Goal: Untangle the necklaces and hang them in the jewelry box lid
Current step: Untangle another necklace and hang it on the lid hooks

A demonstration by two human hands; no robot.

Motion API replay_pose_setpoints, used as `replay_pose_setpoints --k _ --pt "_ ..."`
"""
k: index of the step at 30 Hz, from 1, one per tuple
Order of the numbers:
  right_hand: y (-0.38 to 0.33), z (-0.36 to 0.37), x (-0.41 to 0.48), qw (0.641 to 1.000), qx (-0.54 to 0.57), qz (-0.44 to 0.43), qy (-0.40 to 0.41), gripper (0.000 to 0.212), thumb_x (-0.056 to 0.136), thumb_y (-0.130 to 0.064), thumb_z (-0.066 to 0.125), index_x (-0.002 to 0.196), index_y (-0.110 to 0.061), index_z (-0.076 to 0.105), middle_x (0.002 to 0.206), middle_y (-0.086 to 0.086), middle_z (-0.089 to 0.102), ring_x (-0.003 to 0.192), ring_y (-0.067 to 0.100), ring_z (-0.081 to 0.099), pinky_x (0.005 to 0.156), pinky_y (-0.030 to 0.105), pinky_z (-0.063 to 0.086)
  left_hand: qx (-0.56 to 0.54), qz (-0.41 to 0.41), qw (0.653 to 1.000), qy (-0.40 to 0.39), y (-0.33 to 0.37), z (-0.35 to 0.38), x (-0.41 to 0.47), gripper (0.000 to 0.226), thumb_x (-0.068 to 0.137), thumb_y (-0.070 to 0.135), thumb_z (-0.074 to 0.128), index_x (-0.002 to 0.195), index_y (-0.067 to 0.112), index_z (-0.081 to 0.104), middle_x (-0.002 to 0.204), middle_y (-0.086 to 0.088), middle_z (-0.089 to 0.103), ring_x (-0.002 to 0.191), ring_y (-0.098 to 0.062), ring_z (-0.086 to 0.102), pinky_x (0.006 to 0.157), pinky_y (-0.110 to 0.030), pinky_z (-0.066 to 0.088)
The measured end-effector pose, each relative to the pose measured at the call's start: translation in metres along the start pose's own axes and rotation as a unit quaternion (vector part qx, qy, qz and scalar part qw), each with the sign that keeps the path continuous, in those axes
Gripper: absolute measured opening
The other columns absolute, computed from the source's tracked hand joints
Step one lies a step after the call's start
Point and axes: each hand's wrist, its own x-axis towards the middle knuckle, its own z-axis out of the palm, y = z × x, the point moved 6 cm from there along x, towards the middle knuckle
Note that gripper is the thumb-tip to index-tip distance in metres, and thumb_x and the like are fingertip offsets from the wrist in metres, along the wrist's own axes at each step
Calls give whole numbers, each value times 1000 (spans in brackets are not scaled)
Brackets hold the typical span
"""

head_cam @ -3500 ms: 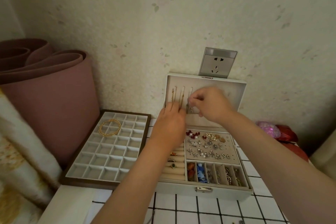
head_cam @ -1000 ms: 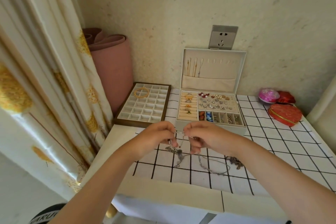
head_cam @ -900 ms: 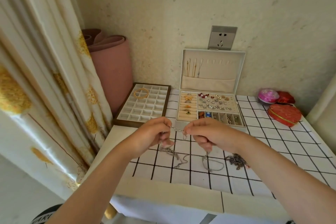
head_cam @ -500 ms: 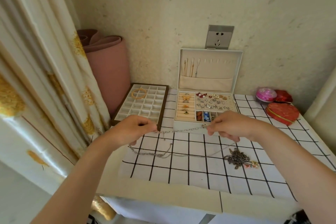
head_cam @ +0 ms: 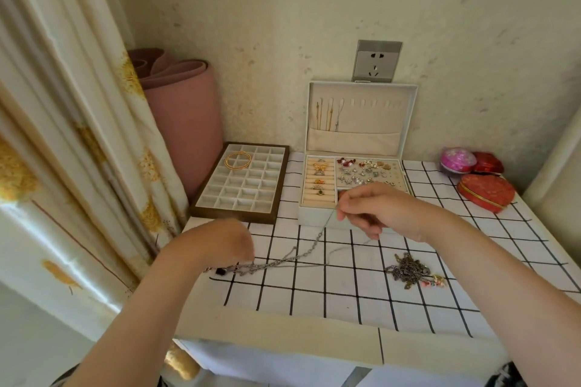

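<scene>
L and R forearms reach in over the table's front edge. Left hand hangs low near the front-left corner of the table. It's blurred, fingers pointing down right over the silver chain; can't tell if it grips it. A dark pendant lies at the chain's left end, just beside that hand. The chain runs along the grid cloth, then lifts off it up to the right hand, which pinches its upper end btw thumb and forefinger, other fingers curled. Right of the chain and apart from it, a bronze necklace tangle lies on the cloth. Behind the right hand, at the back edge: jewelry box, open, lid upright against the wall, w/ three hung necklaces on its leftmost hooks. Left of the box, a compartment tray w/ gold bangles. Back-right corner: red heart box, pink box.
</scene>
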Motion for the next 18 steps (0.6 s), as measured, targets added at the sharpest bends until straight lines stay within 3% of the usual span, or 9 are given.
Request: replay_pose_setpoints --k 1,3,5,7,8,10,12,15,18 --pt "-4 7 1 1000 -12 -6 -8 25 101 -19 52 85 -15 71 57 2 49 47 17 37 53 29 41 -22 34 997 61 14 -6 0 22 96 28 58 111 21 71 110 3 71 100 -14 65 92 -32 53" --pt "-12 20 4 999 -27 -22 -20 25 101 -20 52 85 -16 71 59 2 53 44 15 40 51 29 37 -180 148 961 152 49 -17 -10 31 99 25 55 129 26 62 124 9 65 113 -7 60 103 -34 48" --pt "-18 28 7 999 -14 -42 -23 27 101 -19 52 82 -18 71 59 4 55 42 15 42 49 30 34 -336 250 901 116 82 -19 -19 35 99 18 55 134 23 58 123 7 67 114 -7 62 105 -35 46" --pt "-20 30 8 998 9 -54 -22 29 101 -18 51 79 -17 69 58 7 56 40 17 41 47 30 31 -403 274 871 52 97 -15 -20 31 100 17 53 129 19 62 102 2 71 94 -13 68 96 -39 53" --pt "-19 27 8 998 16 -53 -19 28 101 -18 51 79 -15 67 58 8 56 39 17 41 47 29 31 -408 263 874 26 99 -15 -21 26 100 20 53 123 20 66 86 2 66 78 -13 64 85 -39 56" --pt "-14 19 7 999 16 -43 -7 28 100 -22 53 77 -12 65 57 8 54 39 18 40 46 27 32 -367 223 903 17 92 -20 -19 21 100 30 54 106 24 73 66 4 43 59 -12 43 64 -33 47" --pt "-8 10 5 1000 9 -23 -6 30 98 -26 57 71 -14 62 56 6 51 41 18 39 47 26 35 -365 213 906 24 83 -31 -20 25 99 32 52 88 23 73 61 5 31 54 -12 29 53 -27 33" --pt "3 -1 2 999 -27 24 -8 34 94 -27 65 62 -17 56 54 2 49 45 18 40 56 29 39 -483 240 842 -10 73 -43 -20 34 104 25 45 75 20 63 60 5 22 51 -12 18 44 -22 18" --pt "9 -6 2 996 -70 51 4 34 91 -26 70 62 -15 56 56 3 50 48 17 45 63 32 45 -576 261 772 -66 68 -45 -18 32 105 23 41 74 19 52 64 2 14 49 -10 14 41 -20 16"
